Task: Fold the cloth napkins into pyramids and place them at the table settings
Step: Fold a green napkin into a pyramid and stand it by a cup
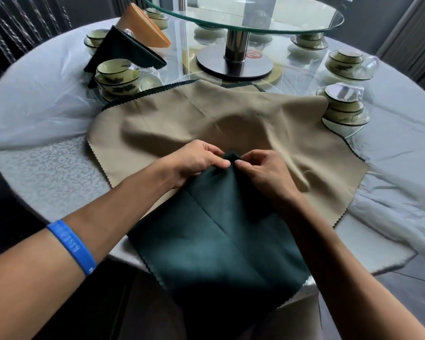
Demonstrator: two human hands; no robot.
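Observation:
A dark green napkin (216,244) lies folded in front of me, its far tip raised and its near edge hanging over the table's rim. My left hand (194,161) and my right hand (263,170) both pinch that far tip, thumbs almost touching. Under it spreads a flat tan napkin (182,119), with the edge of another dark green one showing beneath. At the back left stand a dark green folded pyramid (123,49) and an orange folded pyramid (142,27).
The round table (47,173) has a pale patterned cloth under plastic. Stacked bowls (117,77) sit left of the tan napkin, more settings (344,106) at the right. A glass turntable (243,18) on a metal stand rises at the centre.

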